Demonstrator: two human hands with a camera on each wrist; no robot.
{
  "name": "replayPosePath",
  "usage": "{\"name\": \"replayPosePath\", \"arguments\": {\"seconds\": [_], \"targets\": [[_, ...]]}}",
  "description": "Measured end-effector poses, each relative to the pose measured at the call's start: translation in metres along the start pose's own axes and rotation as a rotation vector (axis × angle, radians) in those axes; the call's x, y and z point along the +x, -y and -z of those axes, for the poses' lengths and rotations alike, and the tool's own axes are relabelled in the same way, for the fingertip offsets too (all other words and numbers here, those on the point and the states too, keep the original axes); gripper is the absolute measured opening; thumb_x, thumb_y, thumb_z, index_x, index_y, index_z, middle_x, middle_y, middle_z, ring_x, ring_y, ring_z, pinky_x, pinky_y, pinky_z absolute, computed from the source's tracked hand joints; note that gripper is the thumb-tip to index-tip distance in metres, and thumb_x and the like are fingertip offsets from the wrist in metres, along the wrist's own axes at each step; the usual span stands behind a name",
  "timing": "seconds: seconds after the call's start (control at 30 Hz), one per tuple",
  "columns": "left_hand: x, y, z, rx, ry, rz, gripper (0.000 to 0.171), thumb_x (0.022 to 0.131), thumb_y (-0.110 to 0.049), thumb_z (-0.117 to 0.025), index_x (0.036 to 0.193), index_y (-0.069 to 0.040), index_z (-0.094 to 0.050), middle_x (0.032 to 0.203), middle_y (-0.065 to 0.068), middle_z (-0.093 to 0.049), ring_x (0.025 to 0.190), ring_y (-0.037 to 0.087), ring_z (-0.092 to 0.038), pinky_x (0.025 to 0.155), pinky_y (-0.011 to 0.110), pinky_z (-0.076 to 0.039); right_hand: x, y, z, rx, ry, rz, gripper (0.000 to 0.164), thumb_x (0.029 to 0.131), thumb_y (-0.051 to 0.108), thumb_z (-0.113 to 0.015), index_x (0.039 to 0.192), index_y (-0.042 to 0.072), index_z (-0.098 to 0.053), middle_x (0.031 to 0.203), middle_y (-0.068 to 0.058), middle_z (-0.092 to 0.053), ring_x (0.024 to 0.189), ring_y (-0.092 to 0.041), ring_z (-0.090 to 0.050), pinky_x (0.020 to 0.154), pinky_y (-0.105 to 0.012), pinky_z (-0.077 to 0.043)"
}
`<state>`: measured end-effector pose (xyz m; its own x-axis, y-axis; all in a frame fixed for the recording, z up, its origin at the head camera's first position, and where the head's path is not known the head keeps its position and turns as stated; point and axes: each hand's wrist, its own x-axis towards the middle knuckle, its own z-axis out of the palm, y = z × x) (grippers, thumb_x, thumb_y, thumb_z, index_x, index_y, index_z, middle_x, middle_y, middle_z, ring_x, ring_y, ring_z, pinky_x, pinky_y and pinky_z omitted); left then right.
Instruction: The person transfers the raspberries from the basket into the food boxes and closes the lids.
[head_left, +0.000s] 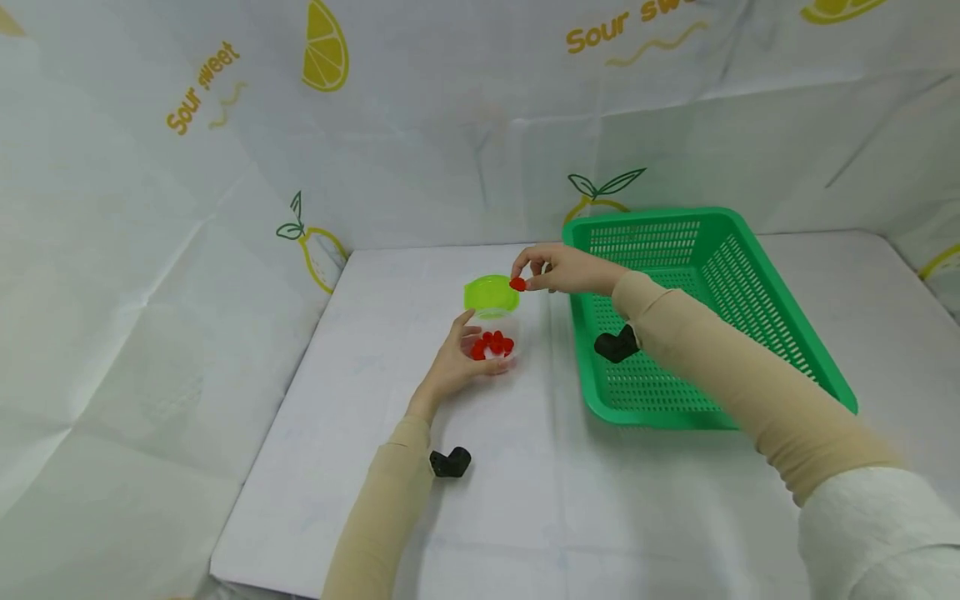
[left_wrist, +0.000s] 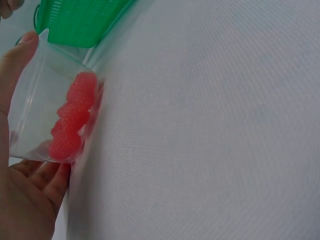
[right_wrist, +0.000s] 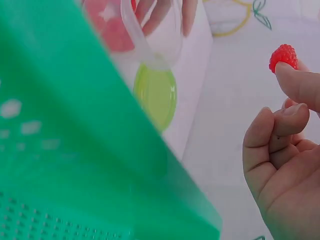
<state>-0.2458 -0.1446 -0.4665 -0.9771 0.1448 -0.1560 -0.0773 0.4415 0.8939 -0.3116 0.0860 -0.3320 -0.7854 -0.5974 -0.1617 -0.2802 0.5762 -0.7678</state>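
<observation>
A clear plastic cup [left_wrist: 50, 70] stands on the white table with several red raspberries [left_wrist: 75, 117] at its bottom. My left hand [head_left: 452, 362] grips this cup from the left side, thumb on one side and fingers round the other. Between thumb and fingertips my right hand [head_left: 570, 268] pinches a single raspberry [right_wrist: 284, 56], held up near the basket's left rim, above and right of the cup. Just behind the cup lies a lime-green lid [head_left: 491, 293], its near edge overlapped by the cup's rim in the head view.
A green perforated basket [head_left: 795, 312] sits to the right, under my right forearm. Black wrist mounts [head_left: 452, 462] stick out from both sleeves. A lemon-printed cloth [head_left: 450, 125] hangs behind the white table [head_left: 495, 517].
</observation>
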Motion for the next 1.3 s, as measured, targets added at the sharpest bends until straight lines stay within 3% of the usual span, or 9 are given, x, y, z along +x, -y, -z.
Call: {"name": "replayPosePath", "arguments": {"seconds": [0.37, 0.7, 1.0, 1.3], "targets": [[-0.001, 0.001, 0.002, -0.021, 0.008, -0.032, 0.102, 0.065, -0.049, -0.081, 0.144, -0.036, -0.018, 0.138, -0.002, -0.043, 0.131, 0.021, -0.04, 0.106, 0.048, -0.039, 0.022, 0.01, -0.038, -0.069, 0.116, 0.022, 0.019, 0.091, 0.013, -0.056, 0.109, 0.016, -0.059, 0.097, -0.01, -0.051, 0.078, -0.021, -0.052, 0.065, -0.025, -0.047], [-0.002, 0.0, 0.002, -0.026, 0.0, -0.047, 0.101, 0.066, -0.046, -0.081, 0.145, -0.036, -0.018, 0.139, -0.001, -0.042, 0.131, 0.021, -0.041, 0.106, 0.048, -0.038, 0.032, 0.011, -0.057, -0.085, 0.18, -0.066, 0.019, 0.089, 0.009, -0.054, 0.107, 0.014, -0.058, 0.084, -0.006, -0.046, 0.069, -0.017, -0.045, 0.064, -0.025, -0.043], [0.0, 0.002, 0.002, -0.029, 0.003, -0.071, 0.102, 0.069, -0.039, -0.081, 0.147, -0.028, -0.017, 0.138, 0.002, -0.043, 0.13, 0.023, -0.043, 0.106, 0.048, -0.038, 0.036, 0.004, -0.067, -0.051, 0.198, -0.103, 0.024, 0.089, 0.004, -0.048, 0.109, 0.012, -0.059, 0.09, -0.008, -0.044, 0.065, -0.015, -0.04, 0.058, -0.02, -0.038], [-0.001, 0.0, 0.003, -0.028, 0.006, -0.071, 0.101, 0.068, -0.041, -0.081, 0.146, -0.031, -0.018, 0.139, 0.0, -0.042, 0.129, 0.021, -0.044, 0.106, 0.048, -0.038, 0.039, -0.001, -0.073, -0.048, 0.154, -0.111, 0.02, 0.09, 0.007, -0.049, 0.105, 0.01, -0.062, 0.089, -0.006, -0.048, 0.075, -0.016, -0.042, 0.062, -0.022, -0.037]]}}
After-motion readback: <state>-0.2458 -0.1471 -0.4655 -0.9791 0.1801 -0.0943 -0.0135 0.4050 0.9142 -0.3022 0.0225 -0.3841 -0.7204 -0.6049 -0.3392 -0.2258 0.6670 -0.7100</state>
